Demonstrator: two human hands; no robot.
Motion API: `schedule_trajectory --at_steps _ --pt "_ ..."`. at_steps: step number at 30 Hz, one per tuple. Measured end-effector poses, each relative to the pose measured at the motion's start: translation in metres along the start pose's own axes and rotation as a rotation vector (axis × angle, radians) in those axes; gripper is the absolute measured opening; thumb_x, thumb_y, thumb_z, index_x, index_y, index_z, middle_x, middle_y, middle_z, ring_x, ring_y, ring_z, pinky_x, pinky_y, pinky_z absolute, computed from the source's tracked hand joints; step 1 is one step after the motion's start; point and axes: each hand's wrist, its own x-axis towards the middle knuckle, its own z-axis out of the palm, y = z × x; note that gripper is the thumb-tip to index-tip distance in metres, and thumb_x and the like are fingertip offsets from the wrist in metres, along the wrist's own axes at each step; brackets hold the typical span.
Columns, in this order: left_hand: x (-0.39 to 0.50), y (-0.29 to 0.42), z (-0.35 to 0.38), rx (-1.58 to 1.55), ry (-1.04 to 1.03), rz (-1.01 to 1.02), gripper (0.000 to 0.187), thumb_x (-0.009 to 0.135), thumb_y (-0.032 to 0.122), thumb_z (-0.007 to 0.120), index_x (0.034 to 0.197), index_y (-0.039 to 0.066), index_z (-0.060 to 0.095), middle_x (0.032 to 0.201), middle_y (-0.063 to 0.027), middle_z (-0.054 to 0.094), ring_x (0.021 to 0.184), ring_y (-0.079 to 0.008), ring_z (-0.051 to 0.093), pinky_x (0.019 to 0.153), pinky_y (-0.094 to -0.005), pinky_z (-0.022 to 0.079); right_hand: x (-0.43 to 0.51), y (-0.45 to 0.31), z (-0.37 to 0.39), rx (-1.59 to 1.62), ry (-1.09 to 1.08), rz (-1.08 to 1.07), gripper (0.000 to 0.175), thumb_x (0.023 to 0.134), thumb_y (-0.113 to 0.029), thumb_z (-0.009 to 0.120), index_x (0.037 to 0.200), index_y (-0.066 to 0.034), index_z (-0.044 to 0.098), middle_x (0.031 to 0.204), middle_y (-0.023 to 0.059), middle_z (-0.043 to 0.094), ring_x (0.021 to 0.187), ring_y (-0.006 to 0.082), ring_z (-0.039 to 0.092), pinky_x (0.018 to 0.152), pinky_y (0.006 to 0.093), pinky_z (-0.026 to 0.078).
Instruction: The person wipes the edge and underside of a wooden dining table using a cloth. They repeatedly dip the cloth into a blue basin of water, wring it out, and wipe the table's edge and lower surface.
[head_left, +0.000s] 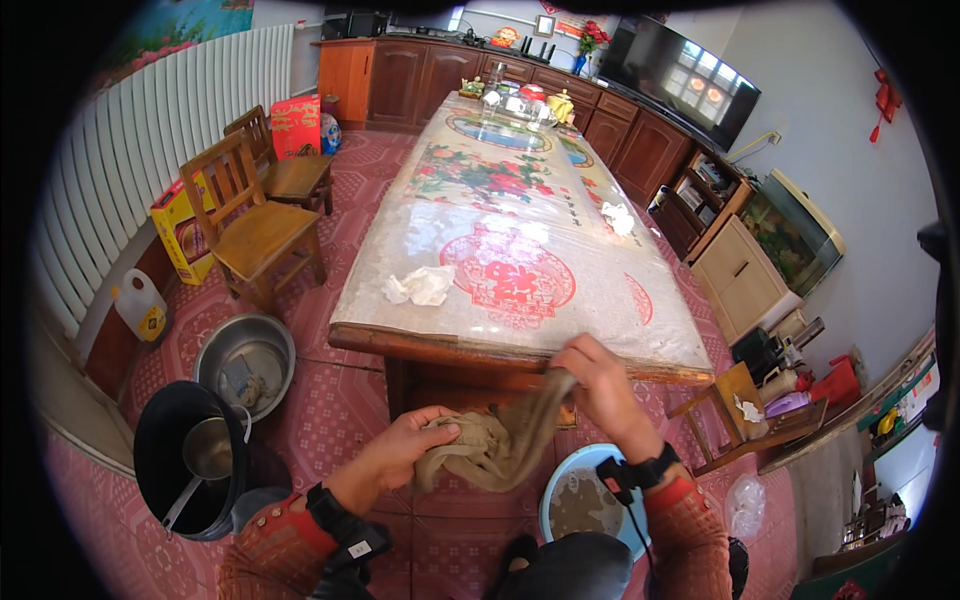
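Note:
A damp-looking olive-brown cloth (480, 450) is stretched between my hands, in front of the near edge of a long table (397, 247). Its bunched part sits in my left hand (409, 446), the thumb pressed on top. My right hand (596, 379) pinches the other end, raised close to the table's wooden edge. To the right, below my right wrist, a light blue basin (551, 480) on the floor holds murky, sudsy water (585, 506). Crumpled white tissue (421, 286) lies on the clear table cover near the left corner.
On the left floor stand a black bucket (154, 450) with a metal ladle (196, 480), a metal basin (281, 341) holding a cloth, a plastic jug (142, 304) and wooden chairs (262, 240). A small wooden chair (727, 405) stands right. Glassware and a yellow teapot (561, 106) occupy the table's far end.

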Motion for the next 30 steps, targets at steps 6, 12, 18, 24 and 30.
schedule_trajectory --at_steps 6,12,18,24,30 --pt "-0.004 0.005 -0.001 -0.02 0.015 0.03 0.02 0.097 0.012 0.064 0.115 0.005 0.061 0.108 -0.007 0.069 0.096 -0.0163 0.067 0.085 -0.0316 0.057 -0.016 0.013 -0.027 0.036 0.012 0.178 0.037 0.064 0.018 0.067 0.095 -0.003 0.066 0.09 0.0118 0.059 0.083 0.0301 0.063 0.071 0.0349 0.052" --pt "-0.006 0.0 0.004 -0.031 -0.034 -0.007 0.021 0.097 0.012 0.065 0.116 0.005 0.061 0.11 -0.0068 0.068 0.098 -0.0167 0.067 0.085 -0.032 0.057 -0.024 0.023 -0.029 0.033 0.098 0.307 0.035 0.064 0.018 0.065 0.092 -0.0024 0.065 0.087 0.0117 0.059 0.08 0.0302 0.062 0.07 0.0346 0.051" --pt "0.001 0.005 0.002 -0.023 -0.033 0.035 0.02 0.097 0.011 0.064 0.115 0.004 0.061 0.109 -0.0068 0.068 0.097 -0.0164 0.067 0.084 -0.032 0.057 0.008 0.003 0.002 0.114 -0.037 0.097 0.032 0.066 0.016 0.064 0.092 -0.0029 0.065 0.09 0.0123 0.06 0.083 0.0332 0.063 0.07 0.0367 0.052" --pt "-0.004 0.004 -0.005 0.0 -0.019 0.029 0.021 0.097 0.013 0.065 0.116 0.006 0.061 0.11 -0.0073 0.068 0.098 -0.0177 0.067 0.084 -0.0349 0.058 -0.027 0.014 -0.031 -0.022 0.078 0.218 0.029 0.067 0.014 0.065 0.091 -0.0025 0.064 0.087 0.0137 0.057 0.082 0.0331 0.062 0.071 0.0366 0.051" --pt "-0.005 0.001 0.005 0.0 -0.036 0.024 0.021 0.097 0.012 0.065 0.115 0.004 0.061 0.109 -0.0071 0.068 0.097 -0.0169 0.067 0.086 -0.0331 0.057 0.006 -0.007 0.001 0.022 0.017 0.106 0.025 0.069 0.011 0.065 0.09 -0.0032 0.063 0.087 0.0135 0.057 0.081 0.0344 0.062 0.07 0.039 0.051"
